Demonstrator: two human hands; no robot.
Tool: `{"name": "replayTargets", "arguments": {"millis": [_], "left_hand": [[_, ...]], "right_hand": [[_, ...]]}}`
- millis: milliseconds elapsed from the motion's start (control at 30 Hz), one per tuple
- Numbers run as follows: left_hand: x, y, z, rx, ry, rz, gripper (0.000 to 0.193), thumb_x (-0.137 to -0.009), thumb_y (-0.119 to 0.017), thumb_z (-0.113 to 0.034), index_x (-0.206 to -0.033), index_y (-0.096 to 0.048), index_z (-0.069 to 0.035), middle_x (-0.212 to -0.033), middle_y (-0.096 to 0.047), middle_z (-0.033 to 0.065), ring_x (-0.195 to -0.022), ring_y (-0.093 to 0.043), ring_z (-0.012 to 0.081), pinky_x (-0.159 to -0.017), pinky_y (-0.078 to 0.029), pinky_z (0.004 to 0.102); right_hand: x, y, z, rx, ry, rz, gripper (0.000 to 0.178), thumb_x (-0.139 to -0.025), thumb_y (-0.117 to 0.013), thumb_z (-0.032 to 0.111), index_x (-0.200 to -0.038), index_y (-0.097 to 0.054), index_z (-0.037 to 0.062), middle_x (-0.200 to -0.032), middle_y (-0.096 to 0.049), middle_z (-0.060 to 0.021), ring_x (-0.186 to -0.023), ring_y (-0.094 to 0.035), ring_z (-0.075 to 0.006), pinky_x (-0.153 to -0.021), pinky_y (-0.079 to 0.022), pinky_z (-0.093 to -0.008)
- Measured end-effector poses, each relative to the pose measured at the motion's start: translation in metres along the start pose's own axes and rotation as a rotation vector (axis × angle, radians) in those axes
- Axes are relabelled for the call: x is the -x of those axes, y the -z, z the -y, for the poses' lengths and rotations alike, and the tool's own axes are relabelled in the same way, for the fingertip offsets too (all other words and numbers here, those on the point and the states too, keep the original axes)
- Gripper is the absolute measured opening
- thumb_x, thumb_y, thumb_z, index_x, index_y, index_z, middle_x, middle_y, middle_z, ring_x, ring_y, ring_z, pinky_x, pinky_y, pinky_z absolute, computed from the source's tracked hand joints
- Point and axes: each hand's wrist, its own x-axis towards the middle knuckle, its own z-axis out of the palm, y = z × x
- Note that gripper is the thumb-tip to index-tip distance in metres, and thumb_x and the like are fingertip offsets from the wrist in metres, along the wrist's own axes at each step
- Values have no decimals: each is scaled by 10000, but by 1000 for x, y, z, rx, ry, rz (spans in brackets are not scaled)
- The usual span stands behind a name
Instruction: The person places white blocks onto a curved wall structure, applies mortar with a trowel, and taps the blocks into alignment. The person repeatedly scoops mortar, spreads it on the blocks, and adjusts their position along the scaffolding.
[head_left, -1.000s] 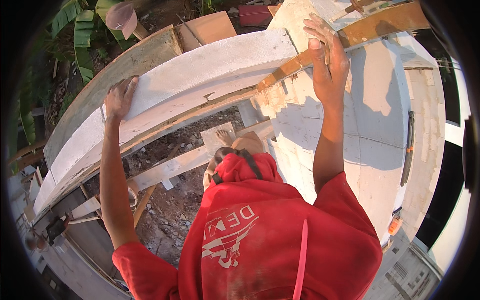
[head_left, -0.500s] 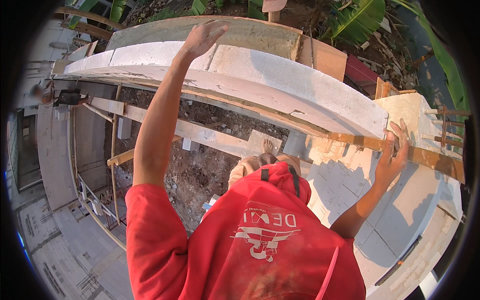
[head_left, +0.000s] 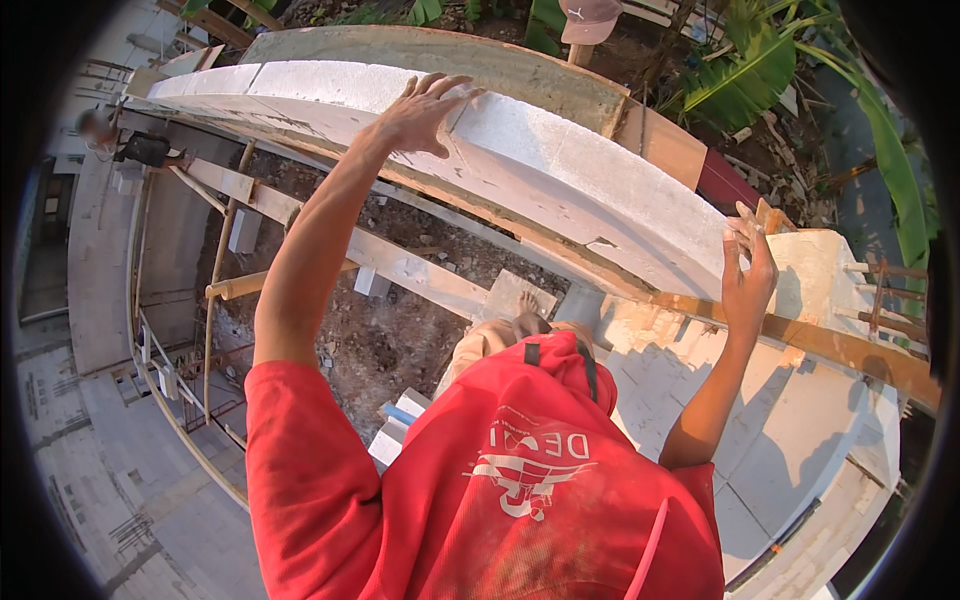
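A curved row of white lightweight concrete blocks (head_left: 590, 155) runs across the top of a wall in front of me. My left hand (head_left: 422, 115) is open, fingers spread, at the top edge of the row close to a joint between two blocks. At the right end of the row is my right hand (head_left: 750, 268), its fingers up and slightly bent, thumb apart. Its fingertips are at the block's end face; whether they press on it cannot be made out. Neither hand grips anything.
Behind the row stands a rough board (head_left: 440, 65), with a cap (head_left: 590, 20) on a post beyond. A wooden plank (head_left: 420, 275) spans the rubble below, and my foot rests on its end. Rebar (head_left: 885, 295) sticks out at the right. Another person (head_left: 140, 145) is far left.
My right hand has moved left and up from beside the column to the end of the block row. The left hand has shifted slightly right and down, its fingers spreading. The view has shifted.
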Motion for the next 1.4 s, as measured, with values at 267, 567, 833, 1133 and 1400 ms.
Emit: {"name": "replayTargets", "arguments": {"millis": [267, 567, 833, 1133, 1400], "left_hand": [[-12, -7, -12, -8, 60, 8, 1182, -591, -918, -237, -1599, -301, -272, -1643, -299, 43, -1510, -233, 356, -1249, -271, 539], [-45, 7, -2, 169, -14, 84, 748, -922, -626, -616, -1539, -445, -235, -1606, -352, 146, -1497, -268, 396, -1225, -267, 575], [-60, -6, -25, 172, -91, 58, 980, -711, -699, -808, -1506, -495, -272, -1595, -382, 106, -1504, -285, 350, -1260, -233, 568], [-60, -1, -54, 200, -160, 67, 1069, -639, -856, -585, -1541, -432, -199, -1602, -374, 122, -1483, -315, 380, -1247, -260, 538], [-70, 7, -78, 108, -264, 131, 1074, -622, -850, -232, -1572, -351, -191, -1500, -483, 142, -1409, -429, 357, -1213, -344, 465]], "right_hand": [[-24, -33, -19, 75, 217, 97, 360, -983, -649, 182, -1321, -621, 62, -1184, -692, -148, -1099, -666, -315, -963, -511, -406], [-54, -39, -52, 248, 253, 341, 565, -910, -747, 310, -1383, -589, 46, -1411, -553, -148, -1324, -522, -368, -1075, -455, -457], [-56, -45, -43, 281, 227, 514, 992, -701, -868, 537, -1465, -489, 30, -1524, -453, -185, -1399, -460, -395, -1135, -418, -484], [-62, -60, -40, 371, 374, 555, 1001, -658, -872, 398, -1514, -430, 127, -1533, -425, -178, -1403, -434, -401, -1147, -396, -516], [-74, -66, -18, 576, 308, 734, 1151, -552, -928, 345, -1513, -387, 15, -1608, -294, -256, -1432, -380, -467, -1185, -363, -523]]}}
